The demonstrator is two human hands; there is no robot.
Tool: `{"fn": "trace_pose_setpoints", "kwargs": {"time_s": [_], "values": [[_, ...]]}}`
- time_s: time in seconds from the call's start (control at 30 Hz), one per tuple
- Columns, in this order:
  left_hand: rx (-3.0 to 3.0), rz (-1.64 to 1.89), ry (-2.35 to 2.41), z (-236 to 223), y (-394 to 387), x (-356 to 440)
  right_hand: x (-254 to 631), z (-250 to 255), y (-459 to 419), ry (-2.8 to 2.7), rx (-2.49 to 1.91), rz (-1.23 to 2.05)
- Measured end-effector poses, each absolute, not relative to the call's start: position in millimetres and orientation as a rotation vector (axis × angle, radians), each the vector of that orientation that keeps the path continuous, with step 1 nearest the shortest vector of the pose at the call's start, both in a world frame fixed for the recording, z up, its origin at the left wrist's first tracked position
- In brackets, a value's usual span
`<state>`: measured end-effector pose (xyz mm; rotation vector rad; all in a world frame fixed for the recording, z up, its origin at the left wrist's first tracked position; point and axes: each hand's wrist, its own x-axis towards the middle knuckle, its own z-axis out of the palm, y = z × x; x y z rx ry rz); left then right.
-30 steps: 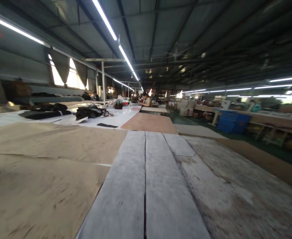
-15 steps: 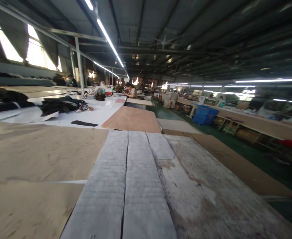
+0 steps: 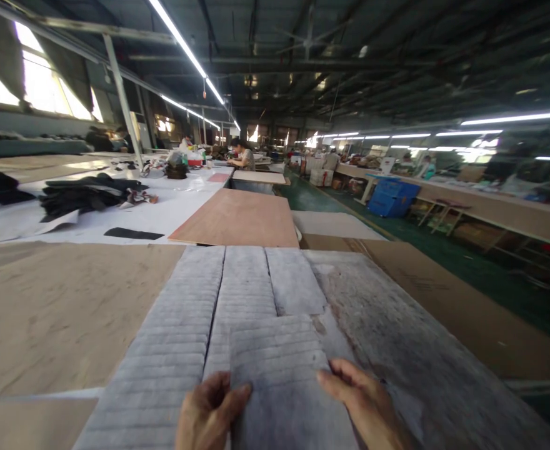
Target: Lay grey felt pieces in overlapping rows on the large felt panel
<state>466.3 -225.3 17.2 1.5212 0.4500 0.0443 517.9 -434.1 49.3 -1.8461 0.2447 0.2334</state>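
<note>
My left hand (image 3: pixel 213 409) pinches the left edge of a grey fabric panel (image 3: pixel 282 375), thumb on top. On its right edge, the thumb and fingers of my right hand (image 3: pixel 366 400) are closed in the same way. Faint lines cross the panel, whose lower end runs out of view. Beneath and beyond it, overlapping grey pieces form a left row (image 3: pixel 167 331) and a middle row (image 3: pixel 247 284). A single flat grey piece (image 3: pixel 296 284) lies to their right at the far end. Whether the held panel touches the pieces below, I cannot tell.
Worn, stained board surface (image 3: pixel 397 331) lies on the right, brown sheets (image 3: pixel 69 312) on the left. Farther off are a pinkish board (image 3: pixel 242 219), a dark fabric pile (image 3: pixel 90 194) and blue crates (image 3: pixel 392 197) beside the green aisle. A person (image 3: pixel 244 156) is at a distant table.
Both my hands have come into view from below, holding the grey panel over the middle row and the bare area beside it. The camera view has shifted slightly.
</note>
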Motion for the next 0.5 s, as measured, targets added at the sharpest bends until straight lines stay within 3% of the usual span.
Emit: {"fn": "trace_pose_setpoints", "kwargs": {"time_s": [0.23,0.5], "values": [[1.811,0.023,0.378,21.1,-259.7,579.4,621.9,40.2,-464.0,0.343,-1.983,0.162],[2.202,-0.014,0.567,26.3,-280.1,646.0,684.2,20.1,-482.4,0.323,-2.139,0.135]]}}
